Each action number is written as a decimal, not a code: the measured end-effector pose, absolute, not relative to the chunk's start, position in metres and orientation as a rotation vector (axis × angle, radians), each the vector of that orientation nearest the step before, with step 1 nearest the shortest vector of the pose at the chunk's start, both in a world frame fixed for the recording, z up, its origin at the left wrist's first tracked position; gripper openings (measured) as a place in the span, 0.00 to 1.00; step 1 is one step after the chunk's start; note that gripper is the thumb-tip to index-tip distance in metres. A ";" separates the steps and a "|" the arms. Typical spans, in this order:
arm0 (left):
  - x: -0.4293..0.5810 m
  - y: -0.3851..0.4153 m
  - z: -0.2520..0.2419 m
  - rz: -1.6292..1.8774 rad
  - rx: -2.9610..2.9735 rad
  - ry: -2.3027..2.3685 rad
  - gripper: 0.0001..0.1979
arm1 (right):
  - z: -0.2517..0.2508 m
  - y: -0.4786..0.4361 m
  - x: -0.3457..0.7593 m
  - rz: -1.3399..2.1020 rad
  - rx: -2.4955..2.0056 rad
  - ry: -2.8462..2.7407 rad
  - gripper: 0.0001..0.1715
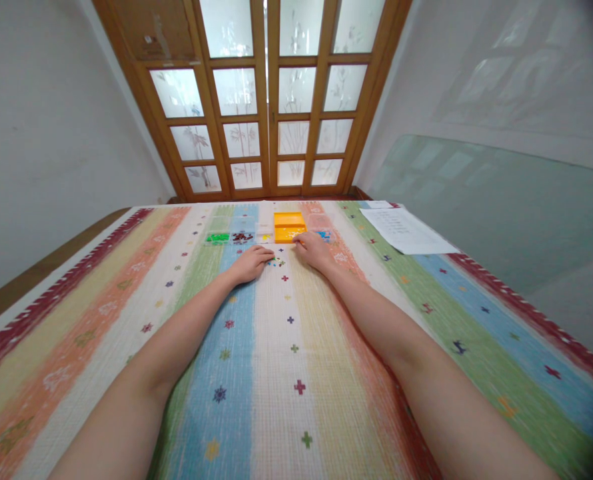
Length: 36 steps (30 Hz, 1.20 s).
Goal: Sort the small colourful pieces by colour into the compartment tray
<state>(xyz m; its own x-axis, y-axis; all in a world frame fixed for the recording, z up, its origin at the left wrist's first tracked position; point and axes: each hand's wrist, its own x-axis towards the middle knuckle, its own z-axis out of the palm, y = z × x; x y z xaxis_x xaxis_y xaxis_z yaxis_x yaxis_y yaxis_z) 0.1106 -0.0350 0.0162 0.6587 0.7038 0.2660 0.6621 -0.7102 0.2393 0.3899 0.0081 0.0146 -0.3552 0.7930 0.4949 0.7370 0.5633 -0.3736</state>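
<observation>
My left hand (250, 265) rests on the striped tablecloth with its fingers curled together. Its fingertips are beside a small scatter of coloured pieces (280, 263); what they pinch, if anything, is too small to make out. My right hand (313, 251) is at the front edge of an open orange box (289, 219), its fingers bent together near the white bits (290, 235) in it. Whatever lies between those fingers is hidden. Left of the orange box are clear boxes with green pieces (218, 237), dark red pieces (242, 237) and a few yellow pieces (265, 237).
Blue pieces (323, 236) lie in another clear box just beyond my right hand. A written paper sheet (402, 229) lies at the table's back right. The patterned tablecloth (276, 373) covers the table, with wooden glass-paned doors (270, 120) behind it.
</observation>
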 end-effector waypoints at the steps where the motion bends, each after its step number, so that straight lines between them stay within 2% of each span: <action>1: 0.110 -0.035 0.016 0.524 2.744 1.143 0.23 | 0.014 0.008 0.390 0.109 -1.218 -2.156 0.16; 7: 0.109 -0.034 0.014 0.564 2.745 1.144 0.22 | 0.010 0.011 0.391 0.078 -1.202 -2.167 0.16; 11: 0.101 -0.026 0.008 0.710 2.695 1.204 0.22 | 0.010 0.011 0.391 0.071 -1.201 -2.166 0.15; 15: 0.083 -0.013 0.004 0.932 2.538 1.403 0.23 | 0.012 0.009 0.390 0.075 -1.234 -2.176 0.14; 24: 0.027 0.007 0.008 1.177 2.128 1.890 0.26 | 0.014 0.008 0.390 0.075 -1.246 -2.189 0.13; 31: -0.017 0.004 0.016 1.027 1.654 2.382 0.25 | 0.017 0.005 0.390 0.090 -1.250 -2.197 0.14; 36: -0.023 -0.001 0.019 0.896 1.550 2.477 0.24 | 0.018 0.005 0.390 0.093 -1.253 -2.207 0.14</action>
